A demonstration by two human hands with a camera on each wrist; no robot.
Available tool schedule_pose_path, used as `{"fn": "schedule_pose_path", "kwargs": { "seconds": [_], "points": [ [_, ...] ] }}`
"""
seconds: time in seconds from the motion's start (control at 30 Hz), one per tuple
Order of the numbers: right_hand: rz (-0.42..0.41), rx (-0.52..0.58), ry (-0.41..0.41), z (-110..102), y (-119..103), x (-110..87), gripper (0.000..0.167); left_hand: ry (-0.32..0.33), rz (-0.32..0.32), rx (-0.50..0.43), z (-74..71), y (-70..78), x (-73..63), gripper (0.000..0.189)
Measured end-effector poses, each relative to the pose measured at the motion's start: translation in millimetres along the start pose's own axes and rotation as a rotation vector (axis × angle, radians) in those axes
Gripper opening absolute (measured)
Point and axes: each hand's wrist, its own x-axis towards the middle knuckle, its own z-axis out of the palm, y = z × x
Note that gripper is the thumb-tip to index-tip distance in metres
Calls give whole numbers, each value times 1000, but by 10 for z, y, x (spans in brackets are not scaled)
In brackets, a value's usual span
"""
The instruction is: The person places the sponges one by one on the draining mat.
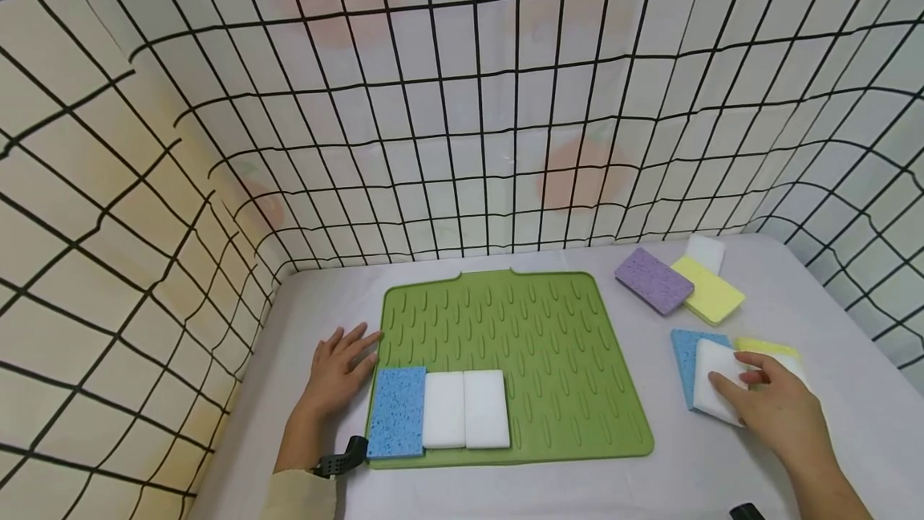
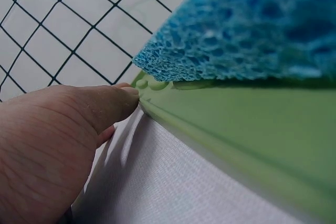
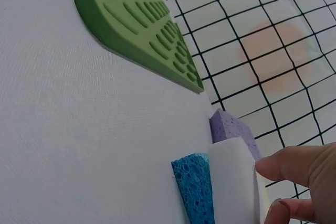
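My left hand (image 1: 338, 371) lies with spread fingers at the left edge of a green ridged mat (image 1: 549, 359). In the left wrist view its thumb (image 2: 118, 100) touches the mat's rim, near a blue sponge (image 2: 252, 35). On the mat, this blue sponge (image 1: 399, 412) and two white sponges (image 1: 443, 410) stand side by side. At the right, my right hand (image 1: 783, 412) has its thumb on a white sponge (image 1: 715, 371), other fingers loosely bent near its edge. That sponge overlaps another blue sponge (image 1: 684, 355). A yellow-edged sponge (image 1: 768, 349) is partly hidden by the hand.
Farther back on the right lie a purple sponge (image 1: 653, 281), a yellow sponge (image 1: 711, 291) and a white sponge (image 1: 705, 253), overlapping. Black wire grid panels (image 1: 516, 115) enclose the back and sides of the cloth-covered table (image 1: 310, 295).
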Motion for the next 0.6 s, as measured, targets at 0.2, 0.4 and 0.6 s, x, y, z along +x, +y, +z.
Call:
{"fn": "schedule_pose_path", "kwargs": {
  "seconds": [0.2,0.4,0.6],
  "points": [
    [-50,-17,41,41,15,1,87,-1,1,0,0,9,3,46],
    [-54,-34,39,60,-8,-14,89,6,7,1,15,-7,8,46],
    [-34,-70,12,59,-48,-5,96,4,3,4,12,-13,9,46]
  ]
}}
